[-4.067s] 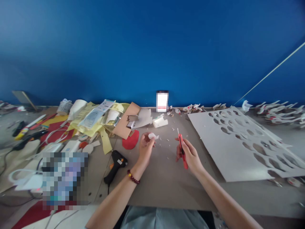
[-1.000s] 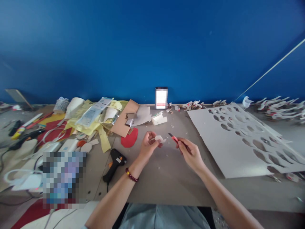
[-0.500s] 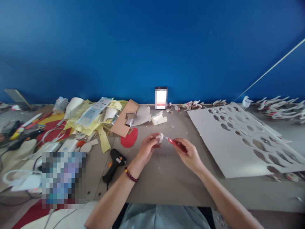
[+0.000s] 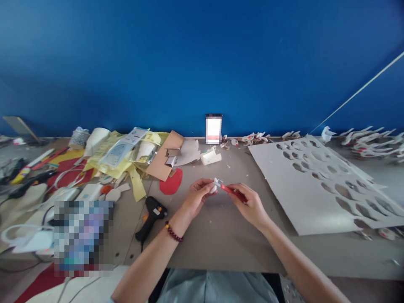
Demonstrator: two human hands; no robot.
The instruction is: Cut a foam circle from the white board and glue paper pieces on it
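Observation:
My left hand (image 4: 196, 197) pinches a small white foam piece (image 4: 215, 185) above the grey table (image 4: 221, 235). Fingers of my right hand (image 4: 249, 203) are wrapped round a red utility knife (image 4: 232, 192). The knife's tip touches the white piece. Both hands meet over the middle of the table. A beaded bracelet sits on my left wrist.
A large white board with several cut-out holes (image 4: 318, 185) lies at the right. A black glue gun (image 4: 150, 214) lies left of my left arm. A red round piece (image 4: 172, 182), brown cardboard (image 4: 164, 162), yellow packaging (image 4: 120, 158) and cables crowd the left side. White cut shapes (image 4: 369, 145) line the back wall.
My right hand brought the red knife from upright at the right over to the white piece in my left hand; the blade now touches it. The hands have closed together.

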